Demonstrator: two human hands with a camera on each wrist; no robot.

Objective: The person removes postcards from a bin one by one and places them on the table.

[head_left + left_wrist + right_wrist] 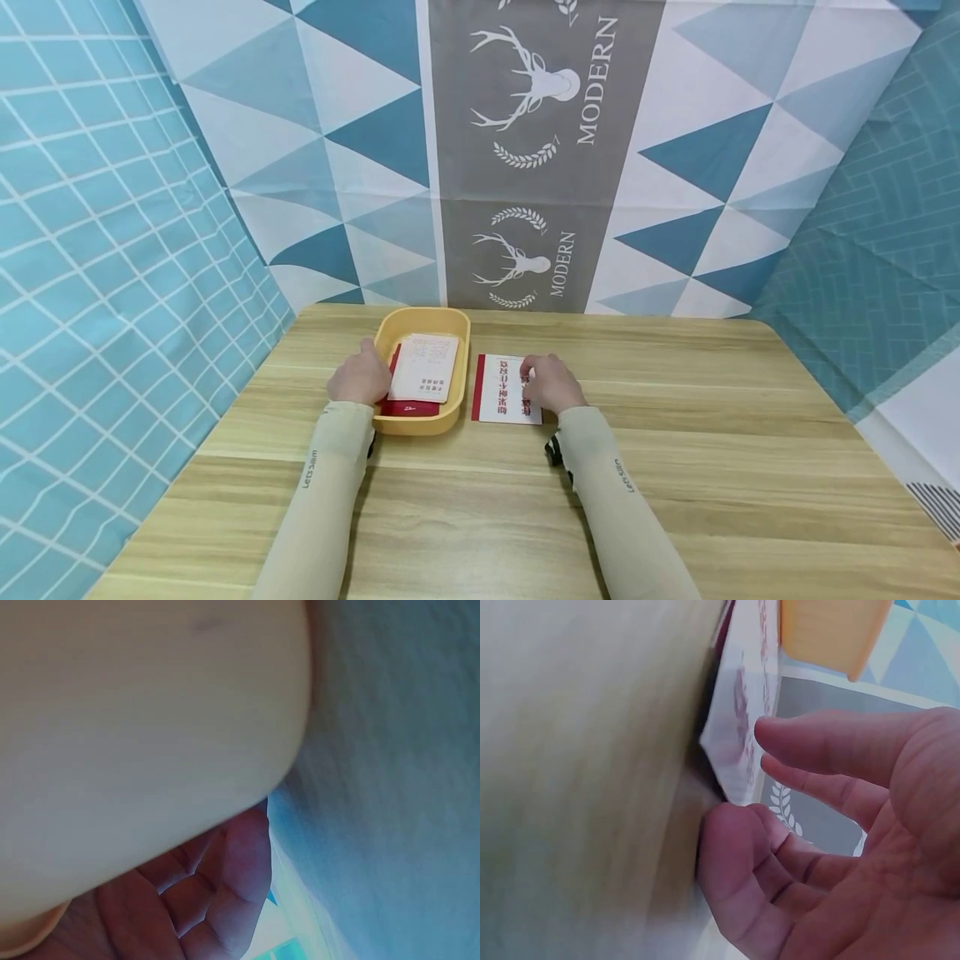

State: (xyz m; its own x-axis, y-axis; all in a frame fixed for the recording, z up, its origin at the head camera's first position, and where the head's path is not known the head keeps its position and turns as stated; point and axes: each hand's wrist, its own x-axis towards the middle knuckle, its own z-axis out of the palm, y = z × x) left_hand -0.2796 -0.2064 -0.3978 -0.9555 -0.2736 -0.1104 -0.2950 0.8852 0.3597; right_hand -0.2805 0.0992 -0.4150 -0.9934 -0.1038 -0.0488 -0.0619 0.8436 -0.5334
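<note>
A yellow tray stands left of the middle of the table, holding a white text-covered booklet on top of a red one. My left hand grips the tray at its left side; in the left wrist view its curled fingers lie against the outer wall, partly hidden by it. Right of the tray lies a white booklet with a red edge strip and red characters. My right hand pinches its right side, thumb over the cover and curled fingers at the edge, which shows slightly raised in the right wrist view.
The wooden table runs back to a patterned cloth wall with deer heads and triangles. A blue tiled-pattern cloth hangs along the left side, and another blue cloth along the right.
</note>
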